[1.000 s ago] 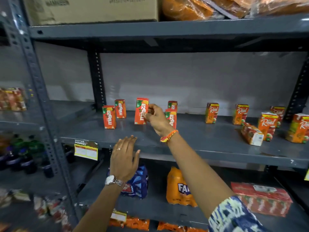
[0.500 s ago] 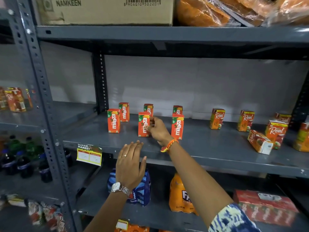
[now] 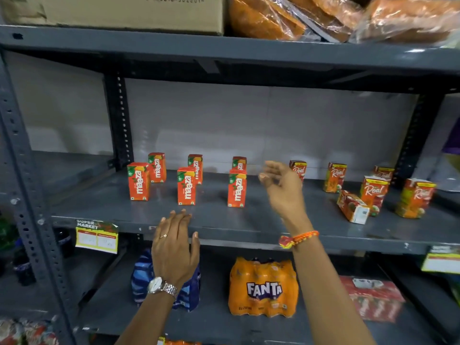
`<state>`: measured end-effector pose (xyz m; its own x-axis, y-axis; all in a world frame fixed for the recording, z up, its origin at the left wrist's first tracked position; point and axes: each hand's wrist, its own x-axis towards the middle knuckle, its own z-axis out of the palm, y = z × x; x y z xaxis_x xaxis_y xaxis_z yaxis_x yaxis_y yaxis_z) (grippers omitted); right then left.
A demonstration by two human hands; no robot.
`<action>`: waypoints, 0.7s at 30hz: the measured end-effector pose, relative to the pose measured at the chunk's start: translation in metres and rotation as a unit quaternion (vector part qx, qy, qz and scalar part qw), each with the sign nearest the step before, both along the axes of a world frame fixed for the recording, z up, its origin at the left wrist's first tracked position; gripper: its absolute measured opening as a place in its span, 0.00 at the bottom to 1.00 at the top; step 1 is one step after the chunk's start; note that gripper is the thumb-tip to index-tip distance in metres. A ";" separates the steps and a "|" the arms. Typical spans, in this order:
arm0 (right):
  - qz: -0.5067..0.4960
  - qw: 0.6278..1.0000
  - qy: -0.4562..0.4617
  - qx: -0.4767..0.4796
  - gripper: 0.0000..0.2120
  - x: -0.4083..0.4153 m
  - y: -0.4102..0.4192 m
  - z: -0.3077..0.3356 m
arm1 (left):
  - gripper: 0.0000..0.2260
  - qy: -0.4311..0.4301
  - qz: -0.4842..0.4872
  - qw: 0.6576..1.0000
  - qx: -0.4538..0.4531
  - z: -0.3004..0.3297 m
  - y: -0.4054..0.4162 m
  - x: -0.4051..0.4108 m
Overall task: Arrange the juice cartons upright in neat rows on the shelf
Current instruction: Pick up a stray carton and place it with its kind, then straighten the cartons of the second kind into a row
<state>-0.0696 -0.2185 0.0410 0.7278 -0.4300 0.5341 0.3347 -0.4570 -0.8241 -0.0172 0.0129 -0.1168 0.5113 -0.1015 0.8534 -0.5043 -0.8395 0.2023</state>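
1. While six Maaza cartons (image 3: 186,186) stand upright in two rows at centre-left of the shelf (image 3: 249,220), both hands are empty: right hand (image 3: 282,189) loosely spread at centre, left hand (image 3: 175,247) flat at the shelf edge.
2. Right of centre, one Real carton (image 3: 352,206) lies tipped among the standing ones.
3. Probably next: grip its sides, stand it up, label forward, level with its neighbours.

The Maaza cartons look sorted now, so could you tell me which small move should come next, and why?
Probably reach the open right hand to the Real carton lying on its side and stand it up: the six Maaza cartons already stand in two rows, and it alone is toppled.
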 end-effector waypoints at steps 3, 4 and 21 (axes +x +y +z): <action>-0.099 0.994 -0.024 0.049 0.14 -0.023 -0.051 0.001 | 0.21 -0.011 -0.033 0.999 0.031 0.000 -0.025 -0.008; -0.141 0.989 -0.019 0.048 0.13 -0.030 -0.068 0.000 | 0.22 -0.012 -0.045 0.998 0.041 0.000 -0.035 -0.012; -0.434 0.863 0.236 -0.108 0.23 -0.057 -0.152 -0.029 | 0.20 -0.055 -0.089 0.992 0.064 0.004 -0.103 -0.023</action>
<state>-0.1264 -0.3704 0.0119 0.3409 -0.8498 0.4021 -0.5605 -0.5271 -0.6387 -0.0400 -0.0904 -0.1126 0.3805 -0.2925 0.8773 -0.6598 -0.7506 0.0359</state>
